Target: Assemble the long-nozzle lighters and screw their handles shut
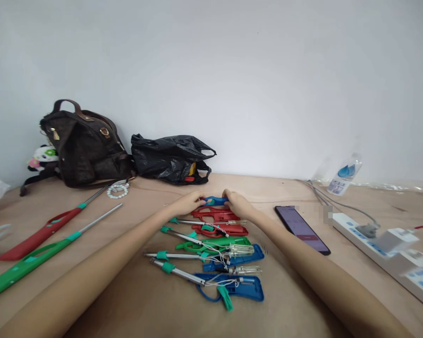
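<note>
Both my arms reach forward over the wooden table (pixel 134 300). My left hand (pixel 189 203) and my right hand (pixel 237 203) are closed on the two ends of a small blue plastic lighter part (pixel 215 201), held just above the table. Directly nearer to me lies a pile of opened gas lighters: red shells (pixel 218 216), a green shell (pixel 229 242) and blue shells (pixel 246 287), with metal tubes, green collars, clear tubes and thin white wires.
A whole red long lighter (pixel 38 234) and a green one (pixel 24 265) lie at the left. A brown bag (pixel 86 145), a black plastic bag (pixel 171 157) and a bead bracelet (pixel 118 189) sit by the wall. A phone (pixel 301 229), a power strip (pixel 384 249) and a bottle (pixel 343 180) are right.
</note>
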`<state>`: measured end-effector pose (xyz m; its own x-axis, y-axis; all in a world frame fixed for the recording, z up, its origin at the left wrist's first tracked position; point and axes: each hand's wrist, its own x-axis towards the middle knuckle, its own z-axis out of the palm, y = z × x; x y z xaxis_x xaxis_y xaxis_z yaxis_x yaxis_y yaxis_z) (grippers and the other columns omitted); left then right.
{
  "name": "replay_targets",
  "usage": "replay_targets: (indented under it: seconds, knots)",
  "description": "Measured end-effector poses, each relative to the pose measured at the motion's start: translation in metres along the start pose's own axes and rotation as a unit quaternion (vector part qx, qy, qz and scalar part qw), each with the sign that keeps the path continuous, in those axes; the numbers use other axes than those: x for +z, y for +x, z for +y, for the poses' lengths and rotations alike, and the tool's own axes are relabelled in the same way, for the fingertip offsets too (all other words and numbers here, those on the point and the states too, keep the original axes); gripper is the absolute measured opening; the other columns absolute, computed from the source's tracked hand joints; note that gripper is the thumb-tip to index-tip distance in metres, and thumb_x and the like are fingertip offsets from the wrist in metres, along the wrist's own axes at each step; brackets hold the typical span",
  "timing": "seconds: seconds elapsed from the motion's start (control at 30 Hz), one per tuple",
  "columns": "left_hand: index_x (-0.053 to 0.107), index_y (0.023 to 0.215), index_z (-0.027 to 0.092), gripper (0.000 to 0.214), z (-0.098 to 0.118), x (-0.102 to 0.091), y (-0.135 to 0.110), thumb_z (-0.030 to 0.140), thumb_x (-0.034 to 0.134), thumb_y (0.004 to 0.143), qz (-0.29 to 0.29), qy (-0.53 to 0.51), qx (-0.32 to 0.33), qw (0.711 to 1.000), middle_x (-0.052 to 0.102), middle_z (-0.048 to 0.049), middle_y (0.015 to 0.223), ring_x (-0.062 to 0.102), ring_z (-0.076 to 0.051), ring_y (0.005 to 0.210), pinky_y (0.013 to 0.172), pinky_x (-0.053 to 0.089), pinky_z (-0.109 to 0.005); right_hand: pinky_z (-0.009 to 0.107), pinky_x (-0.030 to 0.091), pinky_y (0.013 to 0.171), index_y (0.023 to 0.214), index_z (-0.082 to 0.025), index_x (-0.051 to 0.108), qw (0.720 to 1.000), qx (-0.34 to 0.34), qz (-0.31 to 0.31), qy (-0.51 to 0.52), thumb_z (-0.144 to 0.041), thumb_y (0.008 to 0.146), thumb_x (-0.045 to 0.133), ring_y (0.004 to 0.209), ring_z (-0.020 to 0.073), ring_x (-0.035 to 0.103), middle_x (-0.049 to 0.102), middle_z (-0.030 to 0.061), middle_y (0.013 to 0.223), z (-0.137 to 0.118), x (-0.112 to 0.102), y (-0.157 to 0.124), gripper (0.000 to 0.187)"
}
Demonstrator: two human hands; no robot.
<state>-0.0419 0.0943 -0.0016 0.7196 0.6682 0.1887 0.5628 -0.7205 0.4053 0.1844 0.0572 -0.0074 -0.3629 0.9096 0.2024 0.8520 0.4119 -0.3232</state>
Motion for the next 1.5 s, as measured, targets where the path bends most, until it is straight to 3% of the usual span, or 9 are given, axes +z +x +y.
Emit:
replay_targets:
  seconds: [0.13,0.27,0.4,0.73,0.93,1.07,1.17,1.27,1.5]
  knots:
    - [0.056,0.120,0.018,0.029,0.002,0.001,-0.004,0.024,0.045,0.094,0.005,0.061,0.032,0.998,0.064,-0.0070,0.118,0.059,-0.024,0.107,0.090,0.045,-0.033,0.028,0.040,0.074,0.106,-0.015,0.052,0.999,-0.006,-0.010,0.048,-0.011,0.086,0.049,0.086,0.0192,0.057,0.065,0.0106,0.099,0.009,-0.012,-0.003,0.021]
    - [0.056,0.116,0.015,0.026,0.008,0.006,-0.004,0.027,0.043,0.098,0.052,0.270,0.059,0.960,0.065,-0.0104,0.112,0.060,-0.025,0.104,0.090,0.043,-0.034,0.029,0.041,0.074,0.098,-0.015,0.056,0.993,-0.027,-0.039,0.112,-0.013,0.083,0.051,0.081,0.0187,0.056,0.065,0.0088,0.093,0.014,-0.033,-0.005,0.016]
    - [0.056,0.113,0.008,0.025,0.015,0.009,-0.003,0.023,0.046,0.097,0.058,0.336,0.065,0.938,0.064,-0.0162,0.110,0.059,-0.029,0.103,0.088,0.041,-0.038,0.026,0.042,0.060,0.083,-0.014,0.059,0.974,-0.043,-0.112,0.192,-0.019,0.083,0.049,0.061,0.0143,0.054,0.061,0.0032,0.069,0.018,-0.048,-0.006,0.011]
    - [0.058,0.099,0.008,0.023,0.021,-0.015,-0.002,0.020,0.038,0.099,0.090,0.395,0.068,0.912,0.060,-0.0177,0.099,0.053,-0.030,0.098,0.084,0.036,-0.039,0.022,0.030,0.040,0.081,-0.013,0.058,0.933,-0.024,-0.178,0.310,-0.052,0.091,0.033,0.041,0.0080,0.036,0.049,-0.0013,0.053,0.034,-0.058,-0.015,0.048]
    - [0.060,0.089,0.011,0.016,-0.006,-0.028,-0.012,0.018,0.047,0.094,0.071,0.346,0.057,0.934,0.061,-0.0151,0.093,0.053,-0.029,0.096,0.084,0.036,-0.039,0.025,0.041,0.057,0.081,-0.016,0.055,0.967,-0.033,-0.105,0.231,-0.044,0.084,0.053,0.059,0.0128,0.051,0.058,0.0015,0.066,0.044,-0.058,-0.010,0.029]
    - [0.060,0.101,0.014,0.014,-0.002,-0.021,-0.012,0.020,0.053,0.091,0.072,0.286,0.045,0.955,0.061,-0.0113,0.105,0.053,-0.026,0.102,0.086,0.038,-0.036,0.029,0.040,0.065,0.087,-0.017,0.054,0.986,-0.033,-0.039,0.157,-0.024,0.084,0.053,0.068,0.0160,0.052,0.060,0.0036,0.076,0.041,-0.047,-0.005,0.008]
    - [0.058,0.106,0.018,0.018,0.010,-0.010,-0.005,0.023,0.047,0.092,0.076,0.088,0.048,0.992,0.061,-0.0056,0.105,0.055,-0.020,0.100,0.087,0.041,-0.031,0.031,0.040,0.071,0.092,-0.018,0.053,0.992,-0.047,0.000,0.119,-0.019,0.084,0.052,0.076,0.0180,0.053,0.061,0.0061,0.086,0.032,-0.038,-0.004,0.008]
    - [0.059,0.092,0.017,0.015,0.017,-0.002,0.003,0.025,0.046,0.090,0.092,-0.079,0.023,0.992,0.060,-0.0040,0.094,0.057,-0.018,0.088,0.076,0.046,-0.027,0.031,0.041,0.074,0.094,-0.019,0.052,0.992,-0.076,0.016,0.099,-0.017,0.085,0.052,0.080,0.0182,0.054,0.061,0.0067,0.093,0.023,-0.030,-0.003,0.009]
    - [0.053,0.077,0.016,0.012,0.008,0.003,0.005,0.027,0.059,0.077,0.081,-0.119,-0.008,0.990,0.055,0.0013,0.074,0.054,-0.015,0.068,0.062,0.043,-0.024,0.033,0.044,0.081,0.098,-0.018,0.054,0.991,-0.110,0.029,0.074,-0.012,0.083,0.054,0.087,0.0185,0.055,0.059,0.0078,0.099,0.015,-0.022,-0.001,0.016]
